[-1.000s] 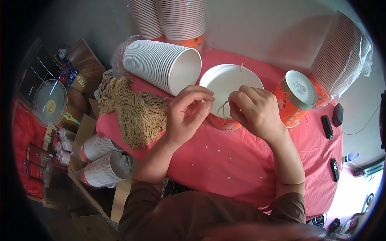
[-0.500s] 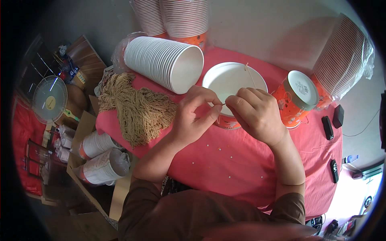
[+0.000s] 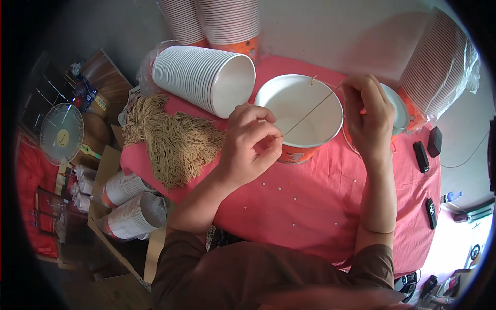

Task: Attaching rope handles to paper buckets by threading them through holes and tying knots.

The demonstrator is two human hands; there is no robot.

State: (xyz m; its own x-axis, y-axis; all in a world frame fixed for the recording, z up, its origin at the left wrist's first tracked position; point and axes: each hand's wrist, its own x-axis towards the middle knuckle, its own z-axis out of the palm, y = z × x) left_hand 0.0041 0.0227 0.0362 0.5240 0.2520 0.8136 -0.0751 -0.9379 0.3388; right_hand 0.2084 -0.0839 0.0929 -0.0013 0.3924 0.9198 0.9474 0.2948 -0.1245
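A thin tan cord (image 3: 310,112) runs taut and slanting across the mouth of a white paper bucket (image 3: 295,155) with an orange outer wall. My left hand (image 3: 250,144) pinches its lower end at the bucket's near left rim. Higher and to the right, my right hand (image 3: 369,111) pinches the other end. A short length of cord also leads from a small knot at the bucket's far rim toward my right fingers. Behind my right hand stands an upturned orange bucket (image 3: 402,116), partly hidden. To the left lies a large bundle of tan cords (image 3: 183,147).
A nested stack of white buckets (image 3: 199,77) lies on the red cloth (image 3: 315,222); wrapped stacks (image 3: 439,72) stand at the back and right. Small black objects (image 3: 421,157) lie at the right edge. Left of the table are a cardboard box (image 3: 111,227) with wrapped buckets and a fan (image 3: 62,133).
My hands, close together over the bucket before, have moved apart. My right hand has gone up and right, drawing the cord taut, and now covers part of the upturned bucket.
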